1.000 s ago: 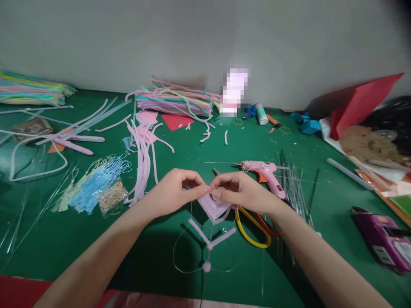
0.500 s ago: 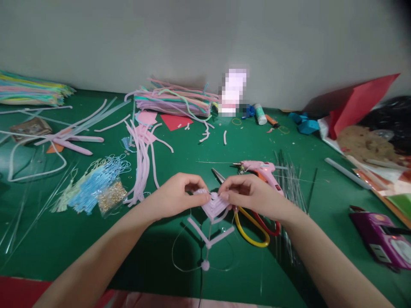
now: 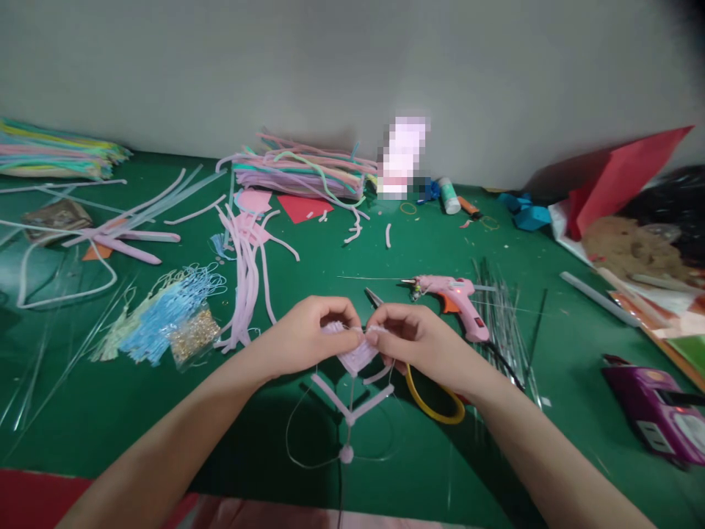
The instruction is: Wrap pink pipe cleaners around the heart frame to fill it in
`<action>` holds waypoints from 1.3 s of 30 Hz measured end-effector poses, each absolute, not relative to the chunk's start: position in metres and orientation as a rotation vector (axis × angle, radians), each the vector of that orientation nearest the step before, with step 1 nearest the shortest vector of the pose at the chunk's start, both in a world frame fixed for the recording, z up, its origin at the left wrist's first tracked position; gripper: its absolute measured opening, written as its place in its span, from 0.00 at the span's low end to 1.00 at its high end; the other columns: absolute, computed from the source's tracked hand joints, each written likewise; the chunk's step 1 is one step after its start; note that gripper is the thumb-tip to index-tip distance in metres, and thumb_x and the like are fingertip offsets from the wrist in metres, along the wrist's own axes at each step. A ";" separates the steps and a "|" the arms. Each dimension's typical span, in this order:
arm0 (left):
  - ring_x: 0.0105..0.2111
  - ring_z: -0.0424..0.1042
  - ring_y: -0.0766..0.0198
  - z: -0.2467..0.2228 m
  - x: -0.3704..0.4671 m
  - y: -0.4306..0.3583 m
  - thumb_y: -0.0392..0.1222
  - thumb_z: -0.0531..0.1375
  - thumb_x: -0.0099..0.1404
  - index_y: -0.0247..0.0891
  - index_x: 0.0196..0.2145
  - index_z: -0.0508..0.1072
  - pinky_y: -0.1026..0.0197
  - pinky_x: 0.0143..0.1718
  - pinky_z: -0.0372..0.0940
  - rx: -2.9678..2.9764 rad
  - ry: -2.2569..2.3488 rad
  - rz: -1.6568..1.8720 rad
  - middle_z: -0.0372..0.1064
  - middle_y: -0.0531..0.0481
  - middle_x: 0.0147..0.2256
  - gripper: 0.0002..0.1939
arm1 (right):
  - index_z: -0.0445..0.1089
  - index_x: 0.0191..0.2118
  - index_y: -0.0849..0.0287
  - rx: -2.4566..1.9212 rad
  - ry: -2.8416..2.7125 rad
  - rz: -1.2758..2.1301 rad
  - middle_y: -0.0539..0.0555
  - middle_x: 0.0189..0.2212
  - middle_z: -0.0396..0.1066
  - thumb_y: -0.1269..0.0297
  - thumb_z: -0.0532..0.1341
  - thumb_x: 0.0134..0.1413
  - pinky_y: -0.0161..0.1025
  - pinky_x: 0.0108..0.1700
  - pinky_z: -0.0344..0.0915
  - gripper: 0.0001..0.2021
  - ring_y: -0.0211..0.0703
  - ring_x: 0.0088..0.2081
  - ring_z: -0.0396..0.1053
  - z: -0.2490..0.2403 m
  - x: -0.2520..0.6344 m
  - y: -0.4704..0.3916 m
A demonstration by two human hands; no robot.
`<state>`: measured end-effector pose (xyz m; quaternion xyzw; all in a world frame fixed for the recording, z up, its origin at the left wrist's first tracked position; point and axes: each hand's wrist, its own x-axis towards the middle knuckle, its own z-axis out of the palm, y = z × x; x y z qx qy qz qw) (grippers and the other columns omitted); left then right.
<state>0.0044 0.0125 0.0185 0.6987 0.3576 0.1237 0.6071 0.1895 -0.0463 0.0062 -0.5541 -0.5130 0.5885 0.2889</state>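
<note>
Between both hands is a lilac pipe-cleaner ornament (image 3: 353, 361), its upper part made of nested V-shaped rows. My left hand (image 3: 316, 334) pinches its upper left edge between thumb and fingers. Close beside it, my right hand (image 3: 416, 338) pinches the upper right edge, the thumbs nearly touching. Fingers hide the top. Below, a wire stem carries a separate lilac V (image 3: 351, 417) and a small round lilac ball (image 3: 346, 454), with thin wire loops at the sides. Yellow-handled scissors (image 3: 440, 413) lie partly under my right hand. Beyond them rests a pink glue gun (image 3: 460, 295).
Loose lilac pipe cleaners (image 3: 245, 294), blue tassels (image 3: 176, 316) and a bag of gold beads (image 3: 192, 334) lie left. Bundled pipe cleaners (image 3: 302, 173) line the wall. Metal wires (image 3: 504, 323) and a purple device (image 3: 653, 411) are right.
My right hand has moved left, closer to my left hand, uncovering more of the glue gun. The ornament has shifted slightly left, and its top is more covered by fingers.
</note>
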 end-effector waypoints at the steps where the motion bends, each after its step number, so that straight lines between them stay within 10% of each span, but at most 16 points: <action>1: 0.27 0.60 0.69 0.018 0.004 0.012 0.38 0.59 0.58 0.36 0.27 0.68 0.66 0.30 0.54 1.588 0.814 0.283 0.62 0.57 0.26 0.04 | 0.66 0.29 0.59 -1.471 -1.376 1.576 0.43 0.17 0.60 0.64 0.61 0.51 0.28 0.20 0.57 0.05 0.30 0.18 0.57 0.007 0.188 -0.046; 17: 0.23 0.63 0.69 0.008 0.007 0.013 0.38 0.62 0.50 0.34 0.25 0.72 0.67 0.25 0.60 0.745 0.702 0.187 0.65 0.54 0.23 0.04 | 0.65 0.28 0.60 -1.382 -1.417 1.564 0.43 0.17 0.58 0.64 0.61 0.51 0.27 0.19 0.53 0.06 0.28 0.18 0.55 0.018 0.186 -0.048; 39: 0.27 0.65 0.68 0.026 0.002 0.012 0.41 0.61 0.57 0.35 0.28 0.74 0.67 0.30 0.59 1.598 0.937 0.274 0.70 0.55 0.26 0.06 | 0.69 0.29 0.57 -1.436 -1.242 1.483 0.47 0.23 0.66 0.60 0.57 0.57 0.30 0.24 0.64 0.09 0.34 0.24 0.67 0.009 0.191 -0.046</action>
